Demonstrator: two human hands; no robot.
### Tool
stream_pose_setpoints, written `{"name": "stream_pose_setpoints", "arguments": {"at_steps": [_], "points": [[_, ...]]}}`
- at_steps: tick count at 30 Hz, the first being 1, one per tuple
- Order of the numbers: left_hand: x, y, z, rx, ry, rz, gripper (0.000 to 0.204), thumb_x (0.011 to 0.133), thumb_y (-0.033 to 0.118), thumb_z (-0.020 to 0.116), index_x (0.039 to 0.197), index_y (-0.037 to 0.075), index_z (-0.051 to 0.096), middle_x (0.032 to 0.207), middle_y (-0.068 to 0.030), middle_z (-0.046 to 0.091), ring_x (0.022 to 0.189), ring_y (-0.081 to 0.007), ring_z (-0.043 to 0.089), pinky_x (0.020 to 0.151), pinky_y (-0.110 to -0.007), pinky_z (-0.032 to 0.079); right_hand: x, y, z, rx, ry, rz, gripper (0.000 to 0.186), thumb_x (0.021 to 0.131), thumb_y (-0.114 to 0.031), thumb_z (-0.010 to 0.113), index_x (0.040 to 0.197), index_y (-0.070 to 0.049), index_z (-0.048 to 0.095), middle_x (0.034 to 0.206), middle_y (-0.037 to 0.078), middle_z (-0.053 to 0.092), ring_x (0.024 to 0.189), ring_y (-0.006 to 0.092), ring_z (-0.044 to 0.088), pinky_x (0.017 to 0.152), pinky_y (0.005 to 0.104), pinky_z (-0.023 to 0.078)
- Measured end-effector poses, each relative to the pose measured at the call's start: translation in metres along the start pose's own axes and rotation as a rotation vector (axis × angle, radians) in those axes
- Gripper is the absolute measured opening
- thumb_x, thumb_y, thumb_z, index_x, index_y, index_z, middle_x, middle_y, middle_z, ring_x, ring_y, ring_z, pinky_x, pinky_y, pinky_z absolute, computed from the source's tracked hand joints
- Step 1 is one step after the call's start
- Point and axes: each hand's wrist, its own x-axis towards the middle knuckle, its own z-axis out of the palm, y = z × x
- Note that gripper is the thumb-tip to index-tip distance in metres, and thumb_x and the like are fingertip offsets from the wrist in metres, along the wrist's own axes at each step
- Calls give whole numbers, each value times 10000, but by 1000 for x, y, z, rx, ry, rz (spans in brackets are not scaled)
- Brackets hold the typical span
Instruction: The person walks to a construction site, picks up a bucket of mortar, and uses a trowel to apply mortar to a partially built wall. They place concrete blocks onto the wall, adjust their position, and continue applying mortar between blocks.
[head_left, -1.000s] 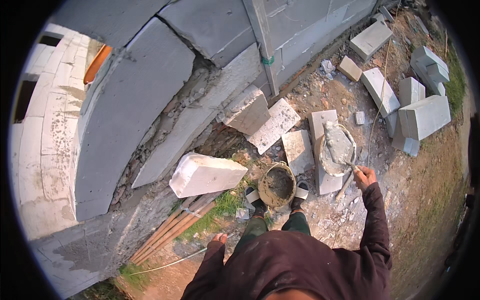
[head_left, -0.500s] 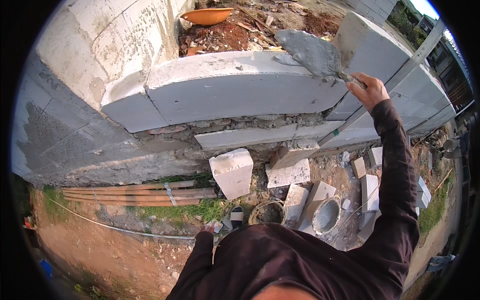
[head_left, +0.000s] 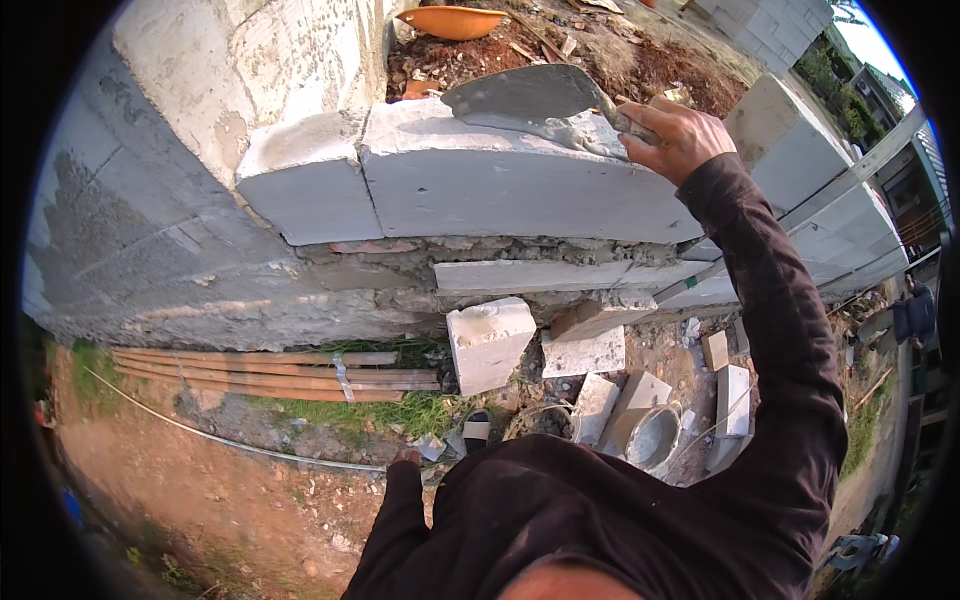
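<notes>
My right hand (head_left: 682,136) is closed round the handle of a trowel (head_left: 522,95). The broad grey blade lies tilted over the top face of a white block (head_left: 500,190) in the wall, pointing left. Wet grey mortar (head_left: 588,132) sits on the block under and beside the blade's near edge. To the left, a shorter white block (head_left: 308,185) adjoins it across a narrow joint. My left hand (head_left: 408,456) hangs low beside my body; only a little shows past the sleeve, and its fingers are hard to make out.
A taller block (head_left: 790,130) rises at the right end of the wall. Below lie loose blocks (head_left: 490,343), a bucket (head_left: 652,437) and a bundle of orange-brown poles (head_left: 270,376). An orange basin (head_left: 452,21) rests on soil beyond the wall.
My right hand has moved left along the block top with the trowel. The blade, earlier raised with mortar on its face, is now turned over, with mortar on the block beneath it.
</notes>
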Motion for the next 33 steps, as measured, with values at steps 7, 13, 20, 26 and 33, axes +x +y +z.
{"name": "stream_pose_setpoints", "arguments": {"at_steps": [7, 13, 20, 26, 33], "points": [[45, -23, 6, -121, -67, 122, 622, 799, 440, 574, 1222, -3, 460, 1220, -190, 504, 1126, -288, 493, 906, -368, 394, -16, 14, 15, 82, 152, 101, 358, 771, -340, 601, 1064, -136, 614, 865, 94, 630, 771, 272, 616, 692, 351, 496], [46, -58, 11, 115, 10, 219, 454, 824, 387, 534, 1091, 21, 564, 986, -150, 615, 934, -245, 572, 827, -358, 422, -159, 33, 50, 865, 359, 591, 359, 766, -255, 660, 1047, -37, 613, 795, 105, 649, 711, 149, 618, 651, 268, 486], [-44, -11, 28, 504, -124, 74, 430, 829, 366, 547, 1083, 21, 577, 998, -160, 618, 951, -241, 584, 819, -326, 436, -517, -2, 174, 886, 311, 1494, 326, 780, -199, 662, 1039, -9, 609, 879, 101, 650, 774, 128, 604, 705, 255, 471], [-51, -16, 64, 991, -133, -79, 522, 803, 456, 533, 1091, 22, 571, 1038, -178, 606, 1014, -293, 558, 865, -356, 421, -823, -54, 284, 343, -374, 2056, 479, 743, -426, 607, 1101, -107, 608, 1019, 175, 622, 964, 317, 590, 837, 378, 454], [-81, -3, 133, 934, -97, 17, 514, 823, 413, 551, 1146, 13, 532, 1095, -175, 582, 1042, -277, 543, 883, -351, 414, -873, -5, 465, 358, -837, 2008, 400, 773, -421, 522, 1053, -147, 603, 1017, 155, 619, 946, 324, 587, 806, 417, 463]]}}
